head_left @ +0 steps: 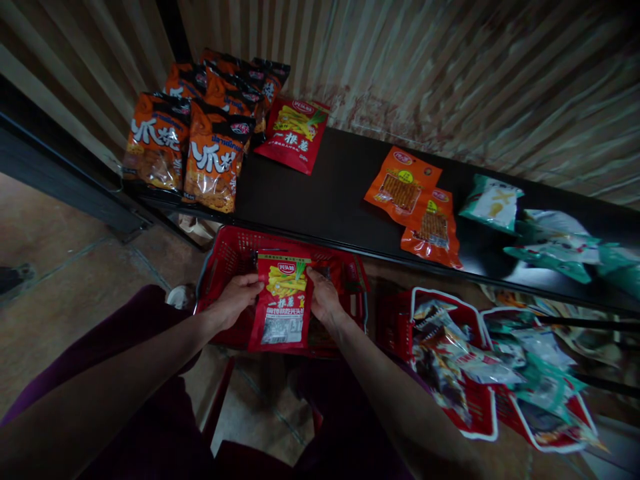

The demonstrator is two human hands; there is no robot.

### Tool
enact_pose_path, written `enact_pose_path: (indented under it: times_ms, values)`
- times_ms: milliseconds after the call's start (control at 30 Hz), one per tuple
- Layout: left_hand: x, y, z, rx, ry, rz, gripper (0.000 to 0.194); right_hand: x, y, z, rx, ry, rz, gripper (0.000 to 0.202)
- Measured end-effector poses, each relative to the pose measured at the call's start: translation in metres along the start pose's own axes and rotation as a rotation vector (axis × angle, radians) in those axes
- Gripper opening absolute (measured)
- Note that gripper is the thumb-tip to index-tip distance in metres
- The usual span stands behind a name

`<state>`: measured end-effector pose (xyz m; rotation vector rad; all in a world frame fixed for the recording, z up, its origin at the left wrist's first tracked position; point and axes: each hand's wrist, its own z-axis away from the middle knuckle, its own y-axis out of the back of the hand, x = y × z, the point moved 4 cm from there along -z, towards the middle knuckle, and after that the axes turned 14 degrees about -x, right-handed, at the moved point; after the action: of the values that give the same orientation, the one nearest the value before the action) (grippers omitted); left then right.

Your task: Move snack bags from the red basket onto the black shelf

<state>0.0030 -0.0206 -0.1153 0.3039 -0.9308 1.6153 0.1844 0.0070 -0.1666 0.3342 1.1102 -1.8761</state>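
Note:
Between my two hands is a red snack bag point(281, 303) with yellow sticks and green scallion printed on it, its grey panel toward the bottom. My left hand point(237, 297) pinches its left edge, and my right hand point(324, 293) grips the upper right edge. The bag is over a red plastic basket point(240, 240), where other red packs lie partly hidden. A matching red bag point(295, 135) lies on the black shelf point(330, 193) beyond the basket.
Several orange and black snack bags point(213, 157) stand at the shelf's left end. Further right lie two orange packs point(404, 187) and several green and white bags point(493, 203). Red baskets with white handles point(493, 413), filled with snack bags, stand below right.

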Motion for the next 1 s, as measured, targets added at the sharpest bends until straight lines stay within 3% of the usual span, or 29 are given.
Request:
enact_pose_path:
  times_ms: [200, 367, 533, 767, 1000]
  values:
    - [-0.004, 0.005, -0.003, -0.016, -0.042, 0.033, 0.016, 0.002, 0.005, -0.003, 0.049, -0.012, -0.016, 0.011]
    - [-0.012, 0.007, -0.008, -0.086, 0.019, 0.048, 0.022, 0.003, 0.011, -0.006, 0.089, -0.042, -0.015, 0.012]
    - [-0.008, 0.004, -0.004, -0.090, 0.031, 0.025, 0.018, 0.000, 0.011, -0.004, 0.138, -0.012, -0.011, 0.008]
    - [-0.006, -0.003, 0.001, -0.171, 0.081, 0.019, 0.030, 0.003, 0.009, -0.003, 0.081, -0.029, -0.007, 0.010]
    - [-0.008, 0.003, 0.000, -0.046, 0.070, -0.007, 0.014, 0.003, 0.002, -0.004, -0.023, -0.053, -0.002, 0.012]
